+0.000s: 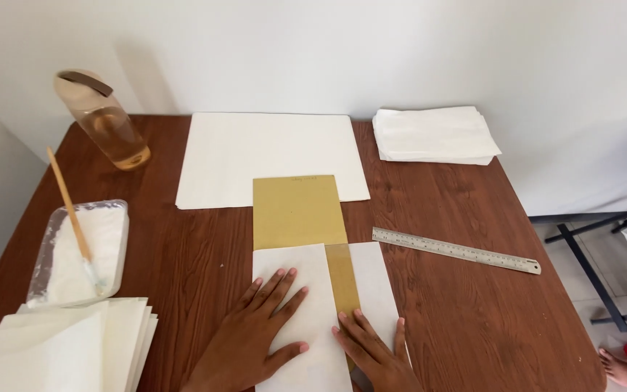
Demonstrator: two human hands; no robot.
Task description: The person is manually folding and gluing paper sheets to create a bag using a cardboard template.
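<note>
A white rectangular sheet of paper [295, 305] lies on the near middle of the dark brown wooden table [466, 319], wrapped about a flat tan-gold cardboard template [295, 210] whose upper half projects beyond it toward the wall. The left flap of the paper is folded across the card, while the right flap [375, 287] lies flat, leaving a narrow strip of gold exposed between them. The left hand [259, 327] rests palm down, fingers spread, on the folded left flap; it grips nothing and only presses. The right hand [371, 348] lies flat at the lower edge of the right flap, fingertips at the gold strip, likewise open and pressing. Judged from this arrangement, the step in hand is the folding of the paper around the template, with one side done; the next move would call for steady pressure from the left hand so the card does not slip while the right flap is turned over squarely along the card's edge. Beyond the template lies a large white sheet [270, 156]; a steel ruler [455, 250] lies to the right, a stack of white sheets [433, 134] at the far right corner, a clear bottle of amber liquid [107, 123] at the far left, a clear tray of white paste with a wooden-handled brush [74, 225], and a fanned pile of folded white papers [67, 341] at the near left.
</note>
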